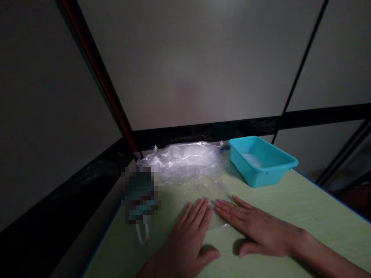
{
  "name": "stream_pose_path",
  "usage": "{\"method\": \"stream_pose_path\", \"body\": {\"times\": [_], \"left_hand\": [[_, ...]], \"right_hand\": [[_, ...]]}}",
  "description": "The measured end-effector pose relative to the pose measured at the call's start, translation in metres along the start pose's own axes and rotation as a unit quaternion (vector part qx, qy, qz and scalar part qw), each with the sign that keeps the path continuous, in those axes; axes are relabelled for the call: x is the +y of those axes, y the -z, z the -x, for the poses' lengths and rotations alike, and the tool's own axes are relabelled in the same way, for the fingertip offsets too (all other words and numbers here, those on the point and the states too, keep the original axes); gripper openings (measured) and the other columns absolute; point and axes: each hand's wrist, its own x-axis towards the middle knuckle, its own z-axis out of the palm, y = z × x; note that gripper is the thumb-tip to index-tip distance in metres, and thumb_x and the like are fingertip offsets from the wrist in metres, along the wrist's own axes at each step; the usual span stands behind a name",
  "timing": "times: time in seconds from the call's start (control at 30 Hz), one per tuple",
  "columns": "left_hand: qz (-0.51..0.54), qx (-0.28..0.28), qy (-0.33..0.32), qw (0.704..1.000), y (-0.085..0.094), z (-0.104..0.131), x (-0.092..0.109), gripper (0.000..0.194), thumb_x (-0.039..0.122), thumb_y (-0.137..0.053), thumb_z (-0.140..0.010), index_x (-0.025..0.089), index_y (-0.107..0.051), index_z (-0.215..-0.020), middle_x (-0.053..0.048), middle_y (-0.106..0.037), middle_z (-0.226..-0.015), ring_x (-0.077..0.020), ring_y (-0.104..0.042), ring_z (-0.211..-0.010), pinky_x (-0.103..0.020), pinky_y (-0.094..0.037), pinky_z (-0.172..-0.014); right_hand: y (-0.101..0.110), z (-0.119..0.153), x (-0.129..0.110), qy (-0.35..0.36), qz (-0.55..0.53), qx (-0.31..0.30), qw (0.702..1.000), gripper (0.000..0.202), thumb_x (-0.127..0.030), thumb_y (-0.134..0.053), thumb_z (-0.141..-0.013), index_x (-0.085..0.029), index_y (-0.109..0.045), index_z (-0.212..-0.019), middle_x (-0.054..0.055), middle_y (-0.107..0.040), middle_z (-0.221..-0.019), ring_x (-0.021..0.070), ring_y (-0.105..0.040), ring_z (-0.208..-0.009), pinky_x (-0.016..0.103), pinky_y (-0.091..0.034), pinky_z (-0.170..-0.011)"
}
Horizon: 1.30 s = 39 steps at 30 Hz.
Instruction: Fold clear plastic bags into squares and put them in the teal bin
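Green tabletop (304, 208), clear plastic (185, 160), grey panels (203, 65)

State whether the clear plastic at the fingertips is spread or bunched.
Spread: the clear plastic lies nearly flat, the green table showing through it. Whether it has folded layers, I cannot tell.

Left hand (187, 241) and right hand (259, 229) lie palm-down, fingers (205, 220) extended.

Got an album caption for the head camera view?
Left hand and right hand palms-down at clear plastic film; turquoise basin beyond on pale-green tabletop.
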Motion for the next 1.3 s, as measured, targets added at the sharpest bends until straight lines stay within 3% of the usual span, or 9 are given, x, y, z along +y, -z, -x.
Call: {"method": "stream_pose_path", "body": {"times": [0.1, 0.17, 0.23, 0.37, 0.53, 0.8, 1.07, 1.3], "left_hand": [[-0.022, 0.046, -0.003, 0.999, 0.002, -0.001, -0.005, 0.069, 0.035, -0.056, -0.076, 0.013, -0.027, -0.134, -0.012, -0.027, -0.141, -0.0258, -0.025, -0.128, -0.045, -0.022, -0.105], [-0.026, 0.076, -0.001, 0.997, 0.003, -0.002, -0.007, 0.057, 0.032, -0.055, -0.076, 0.011, -0.04, -0.127, -0.013, -0.041, -0.133, -0.0262, -0.037, -0.121, -0.044, -0.027, -0.103], [-0.019, 0.105, 0.001, 0.994, 0.004, -0.003, -0.008, 0.046, 0.031, -0.055, -0.074, 0.011, -0.051, -0.115, -0.013, -0.054, -0.12, -0.026, -0.048, -0.111, -0.043, -0.034, -0.098], [-0.012, 0.141, -0.013, 0.99, 0.002, -0.005, -0.007, 0.032, 0.027, -0.058, -0.069, 0.012, -0.06, -0.097, -0.01, -0.063, -0.101, -0.0248, -0.056, -0.093, -0.04, -0.042, -0.089], [-0.02, 0.138, -0.017, 0.99, -0.001, -0.005, -0.006, 0.03, 0.025, -0.06, -0.067, 0.012, -0.06, -0.095, -0.009, -0.063, -0.1, -0.0247, -0.055, -0.092, -0.04, -0.043, -0.087], [-0.017, 0.126, -0.01, 0.992, -0.001, -0.006, -0.007, 0.026, 0.025, -0.059, -0.068, 0.015, -0.059, -0.092, -0.008, -0.062, -0.097, -0.0239, -0.054, -0.09, -0.039, -0.043, -0.084], [-0.012, 0.11, -0.008, 0.994, 0.002, -0.005, -0.006, 0.026, 0.024, -0.057, -0.07, 0.015, -0.057, -0.094, -0.008, -0.061, -0.099, -0.0241, -0.054, -0.092, -0.039, -0.042, -0.085], [-0.011, 0.105, -0.005, 0.994, 0.003, -0.006, -0.005, 0.023, 0.023, -0.057, -0.07, 0.015, -0.058, -0.092, -0.008, -0.061, -0.098, -0.0239, -0.054, -0.092, -0.039, -0.043, -0.084]], "right_hand": [[0.007, 0.0, 0.0, 0.002, 0.049, 0.022, 0.999, 0.059, -0.043, -0.046, -0.085, -0.011, -0.032, -0.134, 0.017, -0.041, -0.133, 0.0257, -0.033, -0.124, 0.047, -0.017, -0.105], [0.008, 0.001, 0.002, -0.011, 0.087, 0.037, 0.995, 0.037, -0.034, -0.047, -0.086, -0.013, -0.052, -0.116, 0.013, -0.057, -0.113, 0.0243, -0.047, -0.109, 0.043, -0.029, -0.098], [0.006, 0.003, 0.005, -0.027, 0.121, 0.046, 0.991, 0.021, -0.027, -0.046, -0.086, -0.014, -0.06, -0.096, 0.009, -0.06, -0.094, 0.022, -0.052, -0.092, 0.039, -0.038, -0.085], [0.0, 0.005, 0.01, -0.023, 0.169, 0.046, 0.984, 0.016, -0.021, -0.044, -0.086, -0.016, -0.058, -0.081, 0.005, -0.057, -0.083, 0.0193, -0.049, -0.08, 0.034, -0.038, -0.074], [0.0, 0.003, 0.01, -0.013, 0.202, 0.05, 0.978, 0.021, -0.016, -0.039, -0.087, -0.016, -0.056, -0.076, 0.004, -0.055, -0.079, 0.0176, -0.047, -0.076, 0.033, -0.035, -0.072], [0.0, 0.006, 0.013, -0.022, 0.182, 0.06, 0.981, 0.014, -0.021, -0.046, -0.085, -0.016, -0.057, -0.08, 0.005, -0.056, -0.084, 0.0187, -0.048, -0.08, 0.033, -0.036, -0.074], [0.001, 0.005, 0.012, -0.014, 0.201, 0.068, 0.977, 0.023, -0.014, -0.04, -0.086, -0.017, -0.058, -0.072, 0.006, -0.057, -0.08, 0.0187, -0.048, -0.077, 0.034, -0.037, -0.071], [0.004, 0.008, 0.01, -0.023, 0.124, 0.105, 0.986, 0.019, -0.015, -0.039, -0.085, -0.014, -0.058, -0.086, 0.009, -0.061, -0.085, 0.0178, -0.055, -0.078, 0.031, -0.043, -0.069]]}}
